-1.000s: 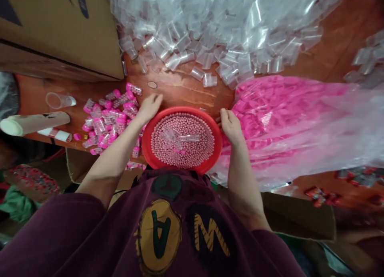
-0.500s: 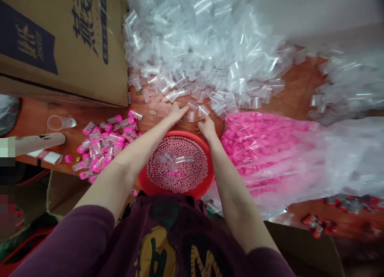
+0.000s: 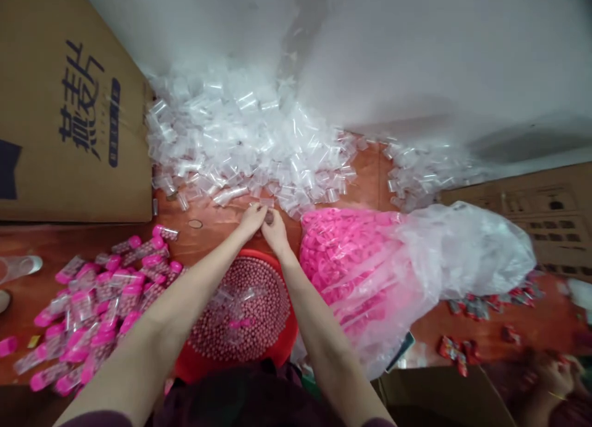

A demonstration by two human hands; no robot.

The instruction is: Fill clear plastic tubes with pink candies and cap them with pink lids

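My left hand (image 3: pixel 253 221) and my right hand (image 3: pixel 275 231) meet above the far rim of a red basin (image 3: pixel 289 347). Both have their fingers closed around small clear plastic tubes (image 3: pixel 265 202), partly hidden by the fingers; how many I cannot tell. Inside the basin lie many small pink beads (image 3: pixel 259 285), with a few clear tubes and a bright pink piece (image 3: pixel 242 323) on top. Just beyond my hands spreads a large heap of empty clear tubes (image 3: pixel 240 131).
Filled tubes with pink caps (image 3: pixel 106 303) are piled at left. A plastic bag of pink caps (image 3: pixel 351 260) lies at right. A large cardboard box (image 3: pixel 41 106) stands back left. More tubes (image 3: pixel 430 168) lie back right. Another person's hand (image 3: pixel 550 377) shows at lower right.
My hands were apart among the loose tubes and have come together, closing on some. The view has shifted, showing more wall and the person at right.
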